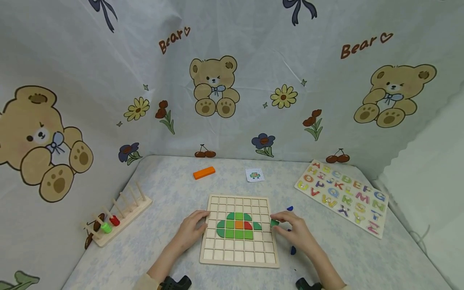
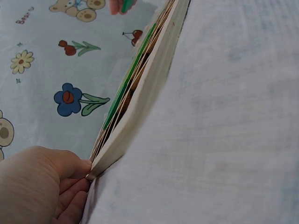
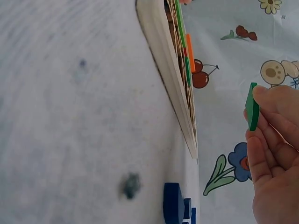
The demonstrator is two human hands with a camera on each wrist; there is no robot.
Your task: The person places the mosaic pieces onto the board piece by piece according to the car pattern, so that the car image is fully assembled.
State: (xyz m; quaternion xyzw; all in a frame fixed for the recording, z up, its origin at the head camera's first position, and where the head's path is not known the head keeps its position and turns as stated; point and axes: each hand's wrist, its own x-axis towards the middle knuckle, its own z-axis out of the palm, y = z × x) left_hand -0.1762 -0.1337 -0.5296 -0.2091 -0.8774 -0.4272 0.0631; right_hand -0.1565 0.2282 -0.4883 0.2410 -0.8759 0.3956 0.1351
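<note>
A wooden grid board (image 1: 240,257) lies on the table in front of me, with green, orange and red tiles (image 1: 237,226) set in its middle squares. My left hand (image 1: 193,230) rests on the board's left edge (image 2: 135,112), fingers against the rim. My right hand (image 1: 295,230) pinches a small green tile (image 1: 274,222) (image 3: 252,112) just past the board's right edge (image 3: 163,70), slightly above the table.
Blue pieces (image 1: 290,208) (image 3: 174,203) lie by my right hand. An orange block (image 1: 204,172) and a small picture card (image 1: 255,175) sit beyond the board. An alphabet puzzle (image 1: 344,195) lies at the right, a peg rack (image 1: 116,217) with beads at the left.
</note>
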